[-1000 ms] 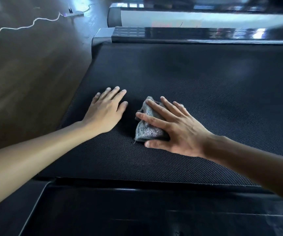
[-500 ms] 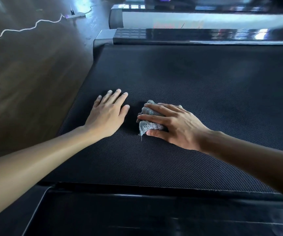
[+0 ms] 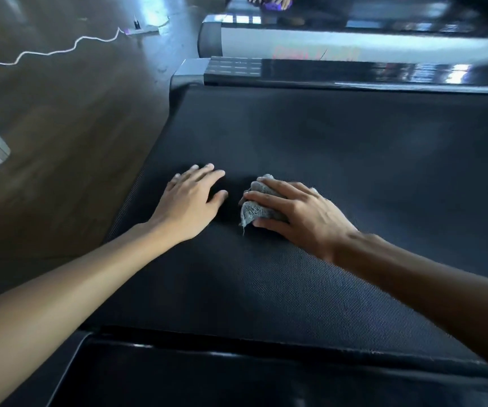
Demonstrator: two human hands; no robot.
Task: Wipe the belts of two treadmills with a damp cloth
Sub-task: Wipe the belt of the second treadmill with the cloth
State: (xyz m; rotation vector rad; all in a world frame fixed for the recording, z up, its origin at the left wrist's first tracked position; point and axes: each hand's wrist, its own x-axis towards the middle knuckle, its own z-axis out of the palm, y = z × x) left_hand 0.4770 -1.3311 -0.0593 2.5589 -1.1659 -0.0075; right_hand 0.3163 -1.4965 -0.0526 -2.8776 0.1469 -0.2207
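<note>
Grey terry cloth (image 3: 256, 208) lies bunched on the black textured treadmill belt (image 3: 339, 148), pinned under the right hand (image 3: 301, 214). That hand presses palm-down on it, fingers slightly apart and curled over the wad, the thumb closing against its near edge, where a loose thread trails onto the belt. Only the cloth's left part shows past the fingertips; a small tuft peeks out beyond the knuckles.

Just left of the cloth, apart from it, the left hand (image 3: 190, 201) rests flat on the belt with its fingers close together and the thumb angled toward the cloth, holding nothing. It sits near the belt's left edge.

Beyond both hands runs the glossy side rail (image 3: 354, 73), and past it a second treadmill (image 3: 310, 42). Left of the left hand is brown wooden floor (image 3: 60, 127), with a white cable (image 3: 49, 52) snaking across it.
</note>
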